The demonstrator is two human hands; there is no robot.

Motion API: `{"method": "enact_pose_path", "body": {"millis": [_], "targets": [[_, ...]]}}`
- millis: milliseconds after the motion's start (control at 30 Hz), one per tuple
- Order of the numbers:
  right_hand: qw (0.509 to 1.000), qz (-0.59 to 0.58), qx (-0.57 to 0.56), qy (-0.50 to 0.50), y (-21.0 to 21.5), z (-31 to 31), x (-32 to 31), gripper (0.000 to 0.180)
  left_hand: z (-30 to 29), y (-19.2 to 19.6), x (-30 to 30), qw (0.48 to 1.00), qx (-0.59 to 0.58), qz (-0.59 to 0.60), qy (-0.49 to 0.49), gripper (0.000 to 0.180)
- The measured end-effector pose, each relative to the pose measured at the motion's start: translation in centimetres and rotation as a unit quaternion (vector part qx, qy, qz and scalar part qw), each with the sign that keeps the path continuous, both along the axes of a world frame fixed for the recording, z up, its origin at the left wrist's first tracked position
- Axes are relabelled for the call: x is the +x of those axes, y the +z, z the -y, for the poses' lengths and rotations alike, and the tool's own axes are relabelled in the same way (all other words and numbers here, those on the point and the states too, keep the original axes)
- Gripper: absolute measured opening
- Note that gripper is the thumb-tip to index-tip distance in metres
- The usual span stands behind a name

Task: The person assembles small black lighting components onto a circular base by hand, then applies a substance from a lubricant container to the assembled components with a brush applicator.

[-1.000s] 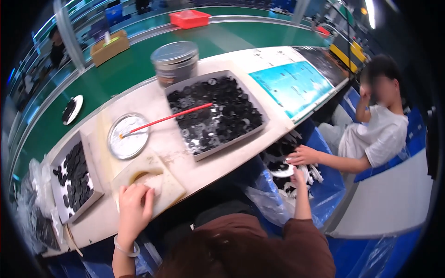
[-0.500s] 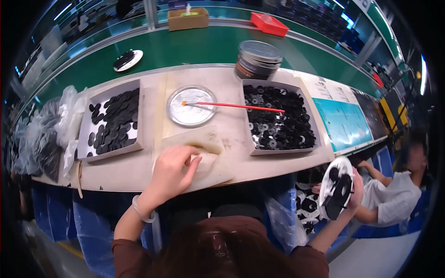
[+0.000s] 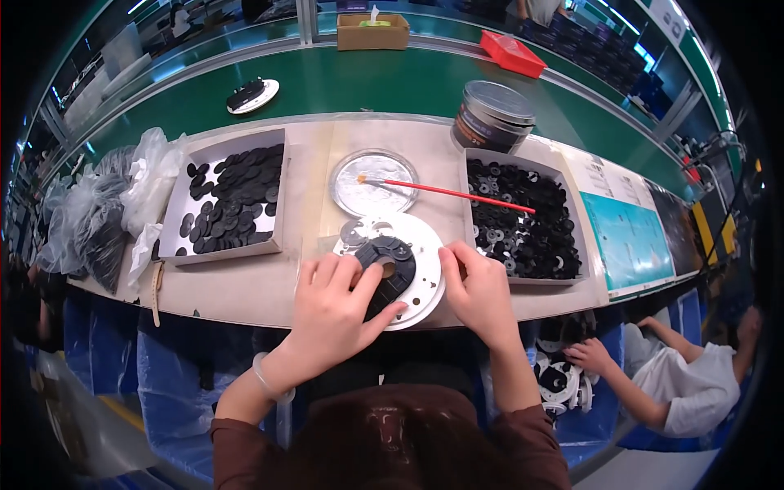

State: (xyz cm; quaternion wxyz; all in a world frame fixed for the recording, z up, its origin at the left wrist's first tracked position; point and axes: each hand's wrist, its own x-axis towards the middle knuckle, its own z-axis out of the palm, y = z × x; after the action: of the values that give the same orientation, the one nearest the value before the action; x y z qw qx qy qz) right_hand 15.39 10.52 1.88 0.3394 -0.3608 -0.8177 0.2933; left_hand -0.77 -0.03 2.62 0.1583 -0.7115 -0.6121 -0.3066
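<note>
A white round disc [image 3: 414, 245] lies at the near edge of the beige workbench [image 3: 245, 286]. A black ring-shaped part [image 3: 390, 263] sits on its middle. My left hand [image 3: 333, 314] covers the disc's left side, thumb and fingers gripping the black part. My right hand [image 3: 482, 292] holds the disc's right rim with its fingers bent over it. Small grey washers [image 3: 354, 234] lie on the disc's far left.
A box of black discs [image 3: 227, 196] stands at left, a tray of black rings [image 3: 523, 220] at right. A metal dish [image 3: 374, 178] with a red-handled brush [image 3: 457, 193] lies behind. A tin stack [image 3: 492, 117], plastic bags [image 3: 106, 212], green conveyor [image 3: 367, 82]. Another person [image 3: 686, 384] sits lower right.
My right hand has brought the white disc with the black part up from the lower right onto the bench. My left hand has moved onto it. The view has swung to centre on the bench.
</note>
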Motion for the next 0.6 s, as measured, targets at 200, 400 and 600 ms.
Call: {"method": "enact_pose_path", "body": {"millis": [200,400,600], "targets": [[0.988,0.125,0.088,-0.021,-0.1,0.3,0.5,0.02,-0.5,0.4,0.2,0.997,-0.064,-0.031,-0.01,0.031],[0.994,0.108,0.027,0.01,0.0,0.6,0.7,0.018,-0.2,1.5,0.0,0.986,-0.154,-0.014,-0.067,0.026],[0.998,0.026,0.056,0.017,-1.2,0.3,-0.6,0.015,-1.0,-0.1,0.7,0.995,-0.087,-0.023,-0.041,0.026]]}}
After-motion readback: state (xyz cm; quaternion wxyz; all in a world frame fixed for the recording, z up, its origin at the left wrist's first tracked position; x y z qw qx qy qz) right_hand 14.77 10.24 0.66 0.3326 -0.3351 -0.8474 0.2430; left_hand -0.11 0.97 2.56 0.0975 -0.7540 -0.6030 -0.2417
